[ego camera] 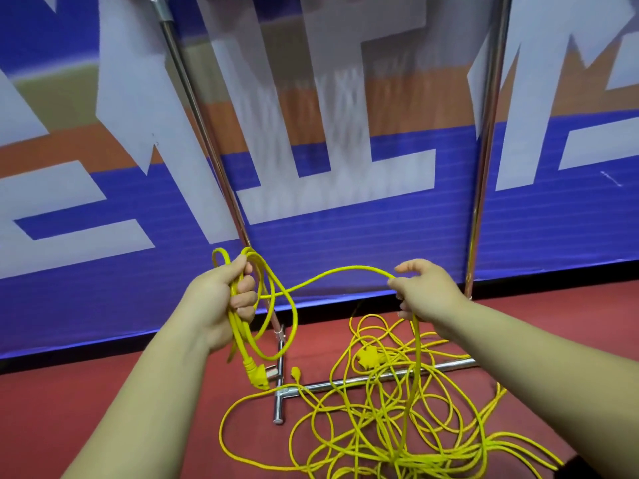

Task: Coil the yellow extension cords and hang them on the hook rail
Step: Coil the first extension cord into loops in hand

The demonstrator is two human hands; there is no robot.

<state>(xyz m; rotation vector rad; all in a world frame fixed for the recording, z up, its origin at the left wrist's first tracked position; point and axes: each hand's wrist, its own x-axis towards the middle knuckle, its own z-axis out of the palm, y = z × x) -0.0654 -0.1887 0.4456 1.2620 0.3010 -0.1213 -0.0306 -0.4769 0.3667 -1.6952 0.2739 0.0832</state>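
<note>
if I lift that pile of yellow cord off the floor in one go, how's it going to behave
Probably floppy: the tangled cord pile lies in loose overlapping loops, so it would sag and trail. It likely snags too, since strands cross the metal stand base. The plug dangling below the left hand suggests the ends will swing. The right hand holds a strand that droops.

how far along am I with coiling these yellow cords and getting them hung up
Early on. Done: a few loops gathered in your left hand, with the plug dangling below. In hand: your right hand is feeding the next stretch of cord across. Left: most of the cord lies in a tangled pile on the red floor, and nothing is hung yet.
</note>
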